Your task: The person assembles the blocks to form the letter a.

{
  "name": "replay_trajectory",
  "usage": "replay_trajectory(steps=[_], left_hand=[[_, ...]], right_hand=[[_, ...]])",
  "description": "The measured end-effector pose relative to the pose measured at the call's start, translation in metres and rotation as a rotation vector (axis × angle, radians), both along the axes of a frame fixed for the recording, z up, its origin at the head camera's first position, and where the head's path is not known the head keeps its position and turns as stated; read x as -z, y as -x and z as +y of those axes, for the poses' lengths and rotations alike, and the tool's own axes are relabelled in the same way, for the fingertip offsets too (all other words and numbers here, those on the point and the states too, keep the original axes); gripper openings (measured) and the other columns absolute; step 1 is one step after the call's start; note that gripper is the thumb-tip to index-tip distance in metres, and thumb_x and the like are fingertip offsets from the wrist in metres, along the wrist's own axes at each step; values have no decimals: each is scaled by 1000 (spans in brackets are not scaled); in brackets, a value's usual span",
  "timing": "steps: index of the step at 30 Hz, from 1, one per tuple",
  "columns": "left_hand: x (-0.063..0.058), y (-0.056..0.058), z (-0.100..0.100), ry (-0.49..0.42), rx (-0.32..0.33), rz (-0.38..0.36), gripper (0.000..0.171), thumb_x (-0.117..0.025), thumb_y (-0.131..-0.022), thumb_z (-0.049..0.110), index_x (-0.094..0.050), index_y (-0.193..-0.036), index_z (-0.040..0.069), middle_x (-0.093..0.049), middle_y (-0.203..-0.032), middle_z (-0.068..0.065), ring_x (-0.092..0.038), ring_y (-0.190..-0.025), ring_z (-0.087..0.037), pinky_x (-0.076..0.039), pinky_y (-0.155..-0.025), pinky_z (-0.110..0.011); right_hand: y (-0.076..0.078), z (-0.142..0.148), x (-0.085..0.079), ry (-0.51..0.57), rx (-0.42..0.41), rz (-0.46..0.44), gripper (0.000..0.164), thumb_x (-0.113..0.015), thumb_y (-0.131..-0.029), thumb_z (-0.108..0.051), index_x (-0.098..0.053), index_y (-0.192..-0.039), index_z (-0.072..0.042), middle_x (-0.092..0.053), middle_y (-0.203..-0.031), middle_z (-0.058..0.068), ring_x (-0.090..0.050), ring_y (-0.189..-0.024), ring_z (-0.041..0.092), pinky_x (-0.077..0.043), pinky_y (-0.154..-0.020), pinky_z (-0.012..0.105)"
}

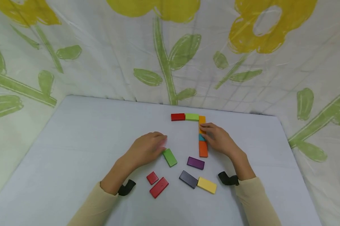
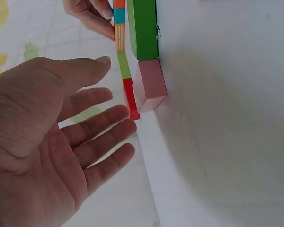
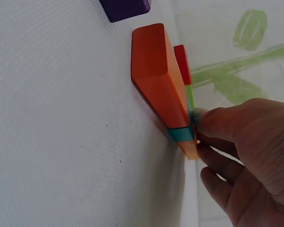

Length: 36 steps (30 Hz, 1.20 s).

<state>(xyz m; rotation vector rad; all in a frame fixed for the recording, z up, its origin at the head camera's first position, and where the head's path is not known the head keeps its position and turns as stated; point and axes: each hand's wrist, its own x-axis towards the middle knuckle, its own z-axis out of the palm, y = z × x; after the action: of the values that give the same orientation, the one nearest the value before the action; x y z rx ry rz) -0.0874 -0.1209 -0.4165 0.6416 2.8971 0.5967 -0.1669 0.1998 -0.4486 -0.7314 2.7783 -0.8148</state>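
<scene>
My left hand (image 1: 148,147) hovers with loosely spread fingers beside a pink block (image 2: 152,85), which it mostly hides in the head view. Thumb and fingertips appear apart from that block in the left wrist view. A green block (image 1: 170,157) lies right by this hand. On the other side, my right hand (image 1: 219,139) touches a row of blocks: its thumb is at the small teal block (image 3: 181,134) and a fingertip at the yellow-orange block (image 1: 202,120). A red-orange block (image 1: 203,149) ends that row nearest me. Light green (image 1: 192,117) and red blocks (image 1: 177,117) extend left from its far end.
Closer to me lie a purple block (image 1: 195,163), a dark grey block (image 1: 188,179), a yellow block (image 1: 207,185), a small red cube (image 1: 152,178) and a longer red block (image 1: 159,187). A flower-patterned curtain (image 1: 116,62) hangs behind the white table (image 1: 88,125).
</scene>
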Motion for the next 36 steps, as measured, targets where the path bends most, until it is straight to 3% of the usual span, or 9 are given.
replay_trajectory(steps=[6,13,23,36], left_hand=[[1,1,5,34,-77,53,43,-78,-97,23,-70,-135,6,-74,-126,-13,-71,-116,-30,-62,-97,-46],[-2,2,11,18,-109,78,41,-79,-96,23,-72,-131,6,-75,-123,-12,-71,-113,-30,-63,-95,-46],[5,0,9,46,-161,43,48,-78,-96,23,-67,-136,-1,-74,-126,-18,-72,-112,-33,-63,-93,-47],[5,2,19,70,-157,13,43,-77,-97,23,-69,-132,0,-74,-122,-17,-73,-110,-33,-64,-91,-47]], right_hand=[[1,3,1,2,-14,9,42,-65,-104,-10,-62,-145,0,-61,-150,19,-57,-142,41,-47,-118,59],[2,2,4,19,-16,3,43,-66,-104,-13,-62,-145,-1,-60,-152,18,-56,-143,40,-46,-120,58],[2,1,0,15,-15,15,42,-66,-104,-13,-63,-144,0,-61,-151,18,-56,-143,41,-45,-120,59],[2,3,2,8,-7,-1,42,-66,-104,-12,-62,-145,-1,-61,-152,17,-56,-144,40,-46,-120,57]])
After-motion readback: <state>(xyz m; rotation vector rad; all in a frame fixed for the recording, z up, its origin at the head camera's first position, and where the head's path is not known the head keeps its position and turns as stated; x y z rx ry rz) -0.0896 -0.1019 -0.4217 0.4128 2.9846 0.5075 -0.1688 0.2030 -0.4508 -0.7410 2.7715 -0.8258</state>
